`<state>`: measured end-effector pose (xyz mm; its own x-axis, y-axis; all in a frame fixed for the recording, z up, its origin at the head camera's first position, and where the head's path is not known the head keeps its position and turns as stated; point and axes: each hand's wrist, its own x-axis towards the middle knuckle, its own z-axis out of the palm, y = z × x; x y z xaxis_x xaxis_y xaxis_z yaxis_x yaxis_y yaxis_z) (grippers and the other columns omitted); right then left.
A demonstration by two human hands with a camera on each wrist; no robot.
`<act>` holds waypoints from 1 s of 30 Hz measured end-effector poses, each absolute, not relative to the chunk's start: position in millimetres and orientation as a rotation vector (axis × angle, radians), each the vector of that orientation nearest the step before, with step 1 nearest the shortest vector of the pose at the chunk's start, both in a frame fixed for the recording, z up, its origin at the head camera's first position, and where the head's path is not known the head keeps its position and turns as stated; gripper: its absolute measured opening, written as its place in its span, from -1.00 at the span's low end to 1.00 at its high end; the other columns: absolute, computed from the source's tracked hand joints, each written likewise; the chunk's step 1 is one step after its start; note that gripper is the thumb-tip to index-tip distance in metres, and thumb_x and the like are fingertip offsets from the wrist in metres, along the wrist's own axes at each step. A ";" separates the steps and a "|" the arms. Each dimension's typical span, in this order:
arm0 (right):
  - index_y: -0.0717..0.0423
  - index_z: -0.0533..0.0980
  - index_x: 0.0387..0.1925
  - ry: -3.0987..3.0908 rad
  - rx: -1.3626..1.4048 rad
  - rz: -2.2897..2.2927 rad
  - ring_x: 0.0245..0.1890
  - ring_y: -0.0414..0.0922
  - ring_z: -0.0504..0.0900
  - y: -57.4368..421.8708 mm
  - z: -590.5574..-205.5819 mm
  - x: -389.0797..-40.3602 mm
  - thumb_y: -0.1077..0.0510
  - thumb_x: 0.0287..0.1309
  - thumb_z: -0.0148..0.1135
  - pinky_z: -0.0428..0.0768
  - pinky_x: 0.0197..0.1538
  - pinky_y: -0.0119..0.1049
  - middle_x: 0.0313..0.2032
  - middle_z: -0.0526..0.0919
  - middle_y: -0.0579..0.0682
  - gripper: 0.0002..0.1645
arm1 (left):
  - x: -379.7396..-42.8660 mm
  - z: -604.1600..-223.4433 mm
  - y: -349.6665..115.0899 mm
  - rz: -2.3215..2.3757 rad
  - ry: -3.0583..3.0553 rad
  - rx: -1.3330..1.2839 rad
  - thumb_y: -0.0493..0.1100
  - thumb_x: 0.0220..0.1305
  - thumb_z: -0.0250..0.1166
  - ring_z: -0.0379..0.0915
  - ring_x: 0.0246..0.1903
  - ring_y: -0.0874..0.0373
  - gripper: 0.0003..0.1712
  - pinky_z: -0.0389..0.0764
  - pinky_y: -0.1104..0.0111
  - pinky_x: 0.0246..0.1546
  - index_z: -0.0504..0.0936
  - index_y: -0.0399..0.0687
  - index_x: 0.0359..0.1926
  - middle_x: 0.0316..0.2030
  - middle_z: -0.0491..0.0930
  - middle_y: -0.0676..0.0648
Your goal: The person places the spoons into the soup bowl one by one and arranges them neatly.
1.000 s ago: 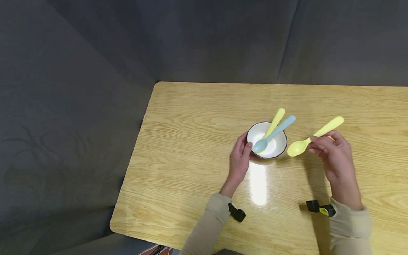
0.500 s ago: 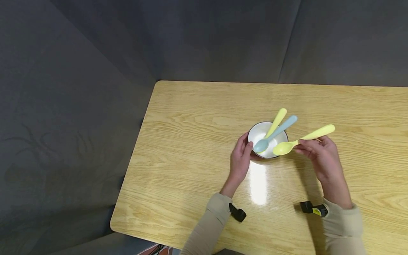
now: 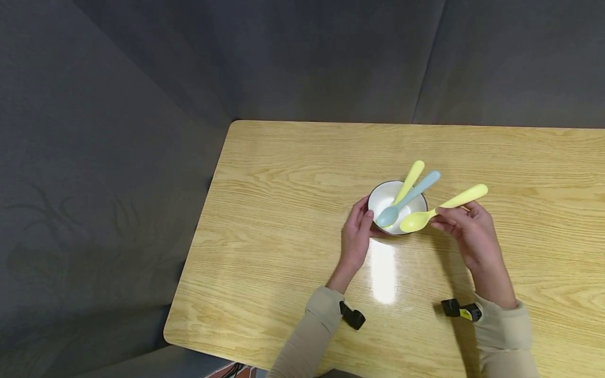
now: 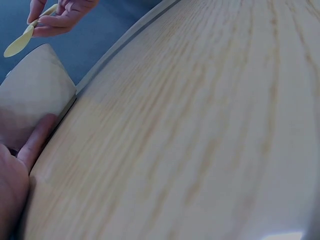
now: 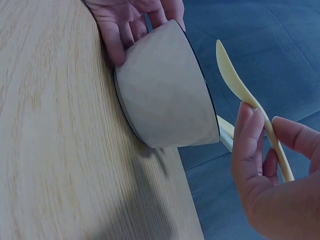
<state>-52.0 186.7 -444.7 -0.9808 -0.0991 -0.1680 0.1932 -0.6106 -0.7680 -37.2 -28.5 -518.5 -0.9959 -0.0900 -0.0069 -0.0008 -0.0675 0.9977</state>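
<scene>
A white bowl (image 3: 379, 196) with a dark rim stands on the wooden table, and my left hand (image 3: 356, 239) grips its left side, thumb at the rim. Inside lean a light blue spoon (image 3: 387, 216) and a yellow spoon (image 3: 413, 175), their handles sticking out past the far right rim; the blue one partly covers the yellow. Between thumb and fingers, my right hand (image 3: 476, 240) pinches another yellow spoon (image 3: 462, 198) near its neck. That spoon's head is above the bowl's right edge in the head view. The right wrist view shows the held spoon (image 5: 235, 82) apart from the bowl's rim.
The wooden table (image 3: 283, 236) has its left edge well to the left of the bowl. A dark grey cloth partition (image 3: 321, 63) rises behind the table and along its left side. Black wrist cameras (image 3: 352, 316) sit at both sleeves.
My right hand has moved left with the yellow spoon, bringing the spoon's head from beside the bowl to over its right rim. My left hand and the bowl have stayed nearly still.
</scene>
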 end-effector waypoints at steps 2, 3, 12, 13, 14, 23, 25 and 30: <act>0.34 0.52 -0.21 1.304 0.169 -2.675 -0.44 -0.05 0.79 187.0 -444.7 -51.8 0.62 0.34 -0.03 0.82 -0.30 -0.28 -0.44 0.76 0.16 -0.74 | -36.9 -518.3 -28.8 -2.225 -2.119 0.087 -0.12 0.60 0.07 0.43 0.34 0.15 -0.51 0.63 0.36 0.21 0.41 -0.10 0.45 0.38 0.48 -0.12; 0.34 0.52 -0.21 1.301 0.167 -2.677 -0.44 -0.05 0.80 187.1 -444.6 -51.8 0.62 0.34 -0.03 0.82 -0.30 -0.28 -0.44 0.76 0.16 -0.74 | -36.6 -518.4 -28.9 -2.213 -2.129 0.083 -0.12 0.60 0.08 0.40 0.36 0.17 -0.51 0.56 0.38 0.28 0.41 -0.10 0.45 0.38 0.48 -0.12; 0.30 0.54 -0.22 1.302 0.180 -2.682 -0.45 -0.05 0.79 190.3 -444.8 -51.4 0.61 0.34 -0.02 0.82 -0.29 -0.28 -0.44 0.76 0.14 -0.72 | -36.0 -519.9 -28.4 -2.141 -2.175 0.072 -0.10 0.59 0.15 0.49 0.27 0.14 -0.50 0.63 0.36 0.20 0.41 -0.11 0.44 0.29 0.53 -0.11; 0.30 0.53 -0.22 1.304 0.187 -2.680 -0.45 -0.06 0.79 191.0 -444.9 -51.4 0.61 0.34 -0.01 0.82 -0.29 -0.28 -0.45 0.76 0.14 -0.73 | -35.9 -519.9 -28.3 -2.109 -2.199 0.076 -0.09 0.58 0.16 0.49 0.26 0.15 -0.49 0.60 0.38 0.23 0.42 -0.09 0.44 0.28 0.53 -0.09; 0.31 0.53 -0.22 1.308 0.192 -2.678 -0.45 -0.06 0.79 191.5 -444.9 -51.3 0.61 0.34 -0.01 0.82 -0.29 -0.28 -0.44 0.76 0.14 -0.74 | -35.7 -519.9 -28.1 -2.086 -2.219 0.075 -0.08 0.58 0.16 0.50 0.24 0.16 -0.50 0.61 0.39 0.21 0.43 -0.07 0.44 0.27 0.53 -0.08; 0.33 0.50 -0.20 1.283 0.183 -2.691 -0.45 -0.04 0.80 193.6 -444.2 -52.1 0.61 0.33 0.01 0.82 -0.29 -0.28 -0.44 0.76 0.16 -0.77 | -35.3 -519.5 -27.8 -2.055 -2.259 0.035 -0.04 0.63 0.08 0.42 0.31 0.28 -0.49 0.51 0.44 0.30 0.44 -0.01 0.48 0.37 0.50 -0.02; 0.33 0.51 -0.21 1.281 0.180 -2.694 -0.45 -0.04 0.80 193.1 -444.2 -52.1 0.61 0.33 0.02 0.82 -0.29 -0.28 -0.44 0.76 0.16 -0.77 | -35.7 -519.0 -27.8 -2.075 -2.255 0.033 -0.03 0.63 0.08 0.40 0.33 0.30 -0.49 0.48 0.45 0.31 0.44 -0.02 0.48 0.38 0.48 -0.03; 0.32 0.52 -0.23 1.285 0.177 -2.693 -0.44 -0.05 0.80 191.4 -444.0 -52.5 0.61 0.33 0.04 0.82 -0.28 -0.27 -0.44 0.77 0.16 -0.77 | -37.1 -517.5 -28.1 -2.097 -2.258 0.056 -0.02 0.62 0.10 0.43 0.31 0.27 -0.50 0.51 0.46 0.29 0.46 -0.02 0.46 0.36 0.50 -0.07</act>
<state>-52.5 191.4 -444.0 -0.9814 -0.0865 -0.1712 0.1874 -0.6210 -0.7611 -37.1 -28.1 -517.5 -0.9976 -0.0671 0.0190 0.0140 0.0745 0.9971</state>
